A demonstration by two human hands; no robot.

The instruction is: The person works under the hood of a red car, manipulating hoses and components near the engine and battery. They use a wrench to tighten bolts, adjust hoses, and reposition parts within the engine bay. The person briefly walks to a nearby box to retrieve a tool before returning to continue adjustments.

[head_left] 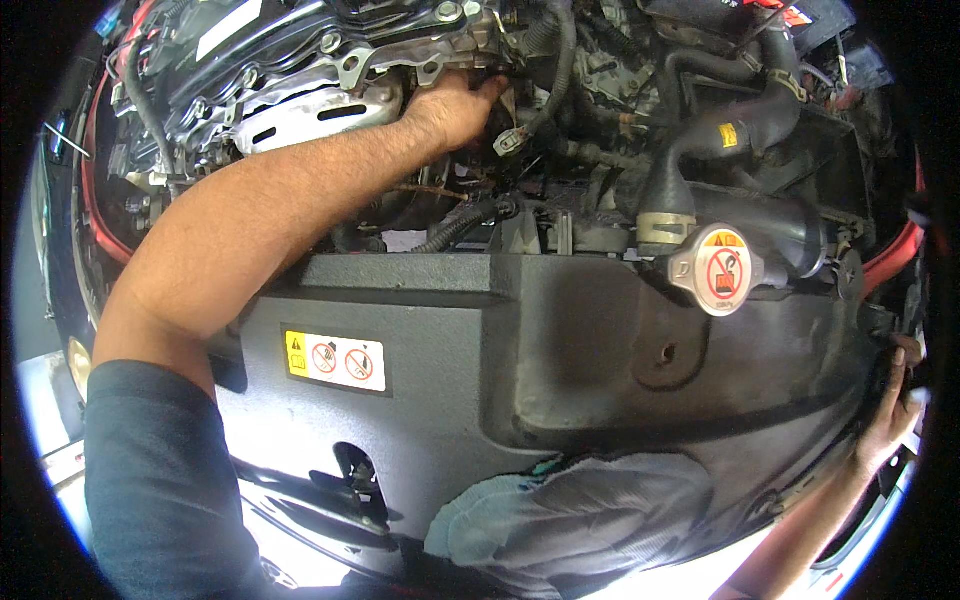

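Note:
My left arm crosses the engine bay from the lower left. My left hand (pixel 452 108) reaches down beside the silver heat shield (pixel 325 115), its thumb pointing right; the other fingers are hidden among engine parts, so any hold is not visible. Close to its right hangs a grey electrical connector (pixel 511 141) on a corrugated cable sleeve (pixel 562 75). At the far right, my right hand (pixel 890 412) rests against the front corner of the car with its fingers stretched out, and nothing shows in them.
A black plastic cover (pixel 590 340) spans the front, with a warning label (pixel 337 362) on it. Behind its right half sit a round metal radiator cap (pixel 722 270) and a thick black hose (pixel 690 160). A crumpled grey cloth-like item (pixel 580 515) lies along the near edge.

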